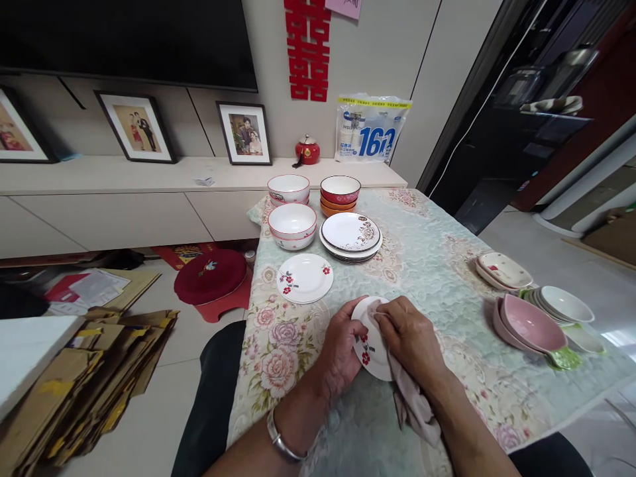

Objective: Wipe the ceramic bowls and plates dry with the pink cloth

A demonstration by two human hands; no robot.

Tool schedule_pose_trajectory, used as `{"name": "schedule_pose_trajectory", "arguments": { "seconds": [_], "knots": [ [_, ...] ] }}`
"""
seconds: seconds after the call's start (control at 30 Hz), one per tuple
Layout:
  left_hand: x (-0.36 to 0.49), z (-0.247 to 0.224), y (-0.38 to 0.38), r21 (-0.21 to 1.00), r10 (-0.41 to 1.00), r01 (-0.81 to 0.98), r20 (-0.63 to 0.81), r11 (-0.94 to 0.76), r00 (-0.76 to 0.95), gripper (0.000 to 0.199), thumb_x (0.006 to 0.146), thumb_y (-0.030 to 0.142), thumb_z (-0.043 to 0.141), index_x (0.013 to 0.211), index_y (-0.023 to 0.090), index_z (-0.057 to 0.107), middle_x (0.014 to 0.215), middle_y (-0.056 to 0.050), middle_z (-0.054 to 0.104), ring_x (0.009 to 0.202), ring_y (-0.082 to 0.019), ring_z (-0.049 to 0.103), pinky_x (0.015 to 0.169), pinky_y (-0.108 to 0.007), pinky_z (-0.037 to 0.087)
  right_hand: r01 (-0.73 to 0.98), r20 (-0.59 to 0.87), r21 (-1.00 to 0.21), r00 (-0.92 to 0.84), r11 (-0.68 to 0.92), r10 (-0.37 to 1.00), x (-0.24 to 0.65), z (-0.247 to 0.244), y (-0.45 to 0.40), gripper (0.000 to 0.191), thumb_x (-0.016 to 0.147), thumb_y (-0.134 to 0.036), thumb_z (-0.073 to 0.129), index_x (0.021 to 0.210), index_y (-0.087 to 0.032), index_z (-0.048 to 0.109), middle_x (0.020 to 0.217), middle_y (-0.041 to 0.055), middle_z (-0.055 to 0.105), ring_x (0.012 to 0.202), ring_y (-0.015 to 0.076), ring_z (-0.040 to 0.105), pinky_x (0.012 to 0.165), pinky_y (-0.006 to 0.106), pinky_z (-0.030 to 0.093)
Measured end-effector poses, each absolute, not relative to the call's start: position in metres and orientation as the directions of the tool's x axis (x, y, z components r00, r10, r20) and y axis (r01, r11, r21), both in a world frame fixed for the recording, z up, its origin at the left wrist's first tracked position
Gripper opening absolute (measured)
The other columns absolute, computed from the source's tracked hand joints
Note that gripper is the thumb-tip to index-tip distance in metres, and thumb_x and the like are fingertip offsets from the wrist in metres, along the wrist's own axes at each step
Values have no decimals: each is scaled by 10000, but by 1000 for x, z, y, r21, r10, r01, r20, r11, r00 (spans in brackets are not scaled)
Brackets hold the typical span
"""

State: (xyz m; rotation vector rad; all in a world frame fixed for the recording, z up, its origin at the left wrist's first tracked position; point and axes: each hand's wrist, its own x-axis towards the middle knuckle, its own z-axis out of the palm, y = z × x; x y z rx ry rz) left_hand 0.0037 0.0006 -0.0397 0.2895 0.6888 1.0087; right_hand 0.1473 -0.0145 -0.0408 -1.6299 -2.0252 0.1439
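A small white plate with red flowers is tilted above the near part of the table. My left hand grips its left edge, thumb lying over the face. In my right hand a greyish-pink cloth is bunched against the plate's upper face, its loose end hanging below the wrist. Beyond my hands lie white plates with red flowers, stacked flat. Behind them stands a pile of larger plates with a brown flower pattern.
White bowls with red rims and red and orange bowls stand stacked at the table's far end. Pink bowls, pale bowls and square dishes sit at the right. A red stool and flattened cardboard are at the left.
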Motion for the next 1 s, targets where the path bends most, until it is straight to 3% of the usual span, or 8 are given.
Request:
{"name": "schedule_pose_trajectory", "arguments": {
  "seconds": [0.17, 0.3, 0.43, 0.6, 0.77, 0.9, 1.0],
  "knots": [
    [4, -39, 1, 527, 857, -690, -422, 496, 294, 641, 481, 37, 563, 1100, 150, 681, 805, -25, 735, 769, -210, 659, 689, -293, 463, 968, 294, -247, 28, 48, 956, 148, -42, -17, 164, 933, -227, 501, 873, -178, 646, 812, 46, 607, 634, 170, 580, 571, 281, 372],
    [5, -42, 0, 483, 871, -735, -378, 476, 315, 446, 606, 129, 671, 1052, 138, 691, 830, -34, 727, 759, -180, 641, 716, -283, 465, 881, 288, -389, -161, 269, 944, 136, -37, -20, 193, 960, -229, 481, 864, -187, 643, 824, 41, 602, 722, 168, 603, 636, 273, 422],
    [9, -45, -3, 436, 882, -778, -349, 452, 317, 158, 682, 259, 750, 741, 155, 646, 684, 10, 648, 658, -126, 571, 674, -252, 442, 755, 295, -492, -324, 433, 899, 132, -34, -20, 212, 976, -216, 464, 880, -207, 653, 857, 39, 592, 780, 156, 599, 688, 259, 456],
    [12, -42, -5, 469, 871, -744, -367, 477, 327, 222, 654, 295, 792, 764, 166, 649, 714, -6, 667, 713, -176, 623, 712, -295, 462, 893, 338, -361, -144, 270, 930, 142, -40, -16, 233, 984, -275, 458, 895, -195, 658, 865, 52, 590, 748, 164, 603, 656, 269, 434],
    [9, -42, -2, 488, 881, -754, -399, 439, 255, 322, 618, 325, 780, 863, 153, 661, 751, -23, 695, 788, -232, 660, 725, -325, 472, 962, 276, -251, -39, 112, 960, 150, -40, -15, 209, 951, -277, 479, 813, -197, 615, 765, 31, 606, 651, 161, 584, 568, 265, 349],
    [6, -44, 2, 509, 889, -766, -421, 393, 177, 335, 647, 360, 756, 887, 151, 650, 695, 0, 663, 756, -220, 654, 724, -323, 471, 942, 190, -302, -93, 148, 977, 149, -34, -18, 203, 923, -249, 483, 743, -202, 563, 723, 13, 595, 623, 145, 560, 570, 256, 336],
    [5, -47, 5, 527, 909, -769, -382, 362, 166, 299, 683, 347, 730, 895, 152, 649, 692, 7, 653, 768, -212, 650, 736, -314, 469, 870, 101, -429, -223, 245, 970, 145, -28, -20, 191, 907, -218, 500, 720, -204, 536, 730, 1, 598, 641, 138, 555, 587, 247, 356]
  ]
}}
